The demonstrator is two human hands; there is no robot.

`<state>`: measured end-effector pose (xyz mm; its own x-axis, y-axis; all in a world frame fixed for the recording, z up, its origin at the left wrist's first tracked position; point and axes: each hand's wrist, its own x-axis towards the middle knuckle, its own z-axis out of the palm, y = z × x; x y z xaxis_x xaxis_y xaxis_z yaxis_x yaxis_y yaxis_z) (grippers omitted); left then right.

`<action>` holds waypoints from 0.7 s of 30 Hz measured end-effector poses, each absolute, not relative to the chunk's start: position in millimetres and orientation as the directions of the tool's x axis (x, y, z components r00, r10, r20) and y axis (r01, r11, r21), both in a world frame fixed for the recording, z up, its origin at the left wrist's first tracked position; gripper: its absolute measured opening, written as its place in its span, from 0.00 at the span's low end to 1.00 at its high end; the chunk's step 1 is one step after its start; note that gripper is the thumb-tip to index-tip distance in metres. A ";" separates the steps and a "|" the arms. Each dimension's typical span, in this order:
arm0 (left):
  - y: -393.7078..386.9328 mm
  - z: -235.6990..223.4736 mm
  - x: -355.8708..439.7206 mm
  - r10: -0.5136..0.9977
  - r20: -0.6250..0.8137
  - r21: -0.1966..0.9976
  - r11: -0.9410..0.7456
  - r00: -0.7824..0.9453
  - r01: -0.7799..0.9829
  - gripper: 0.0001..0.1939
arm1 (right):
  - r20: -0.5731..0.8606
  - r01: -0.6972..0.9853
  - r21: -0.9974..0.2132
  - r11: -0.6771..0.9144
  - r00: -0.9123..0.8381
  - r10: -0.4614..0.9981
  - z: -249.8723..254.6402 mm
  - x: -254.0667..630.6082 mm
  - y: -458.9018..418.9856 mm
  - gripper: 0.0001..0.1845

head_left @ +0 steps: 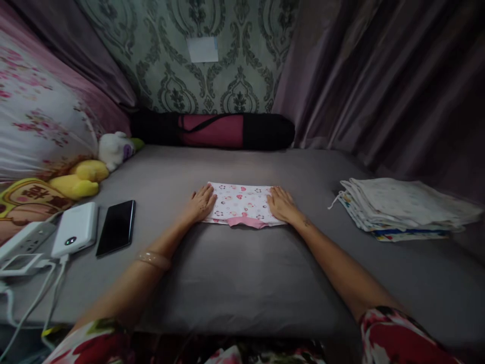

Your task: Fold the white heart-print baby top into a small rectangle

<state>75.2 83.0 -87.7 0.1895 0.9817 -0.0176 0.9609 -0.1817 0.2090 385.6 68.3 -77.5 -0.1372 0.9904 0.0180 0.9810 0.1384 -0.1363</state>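
Observation:
A folded white garment (242,201) printed with small pink and dark figures lies flat on the grey sheet (242,273). Its pink neckband-like edge faces me. My left hand (202,203) rests flat on the garment's left end, fingers stretched out. On the right end lies my right hand (281,204), palm down, its fingers also extended. Both hands press on the cloth without gripping it. What is under the palms is hidden.
To the right sits a stack of folded cloths (405,205) with a white drawstring. At left are a black phone (115,228), a white power bank (75,230), a power strip (26,242), cables and plush toys (81,179). A long black-and-red bag (212,130) lies along the wall.

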 end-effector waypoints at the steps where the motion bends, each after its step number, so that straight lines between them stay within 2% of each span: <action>1: 83.3 -86.7 75.5 0.982 -0.026 0.211 -0.178 0.188 0.961 0.29 | 0.022 0.981 -0.129 0.143 -0.141 0.990 -76.5 383.9 68.1 0.33; 4: 83.8 -81.2 79.2 0.985 0.003 0.197 -0.169 0.172 0.966 0.30 | 0.050 0.983 -0.108 0.151 -0.146 0.988 -73.4 376.2 67.8 0.34; 8: 83.5 -78.6 84.3 0.984 0.013 0.203 -0.176 0.177 0.963 0.28 | 0.006 0.984 -0.096 0.153 -0.153 0.988 -72.9 366.3 68.6 0.33; 12: 84.8 -82.0 82.8 0.987 0.015 0.241 -0.160 0.161 0.957 0.27 | 0.075 0.979 -0.103 0.176 -0.168 0.983 -72.1 356.8 68.1 0.33; 16: 87.7 -82.6 74.3 0.986 0.026 0.261 -0.166 0.165 0.951 0.28 | 0.033 0.970 -0.113 0.214 -0.212 0.977 -70.0 344.7 65.4 0.32; 21: 90.6 -84.4 65.3 0.983 0.055 0.252 -0.182 0.173 0.951 0.26 | 0.067 0.956 -0.139 0.258 -0.251 0.966 -68.9 323.5 63.3 0.32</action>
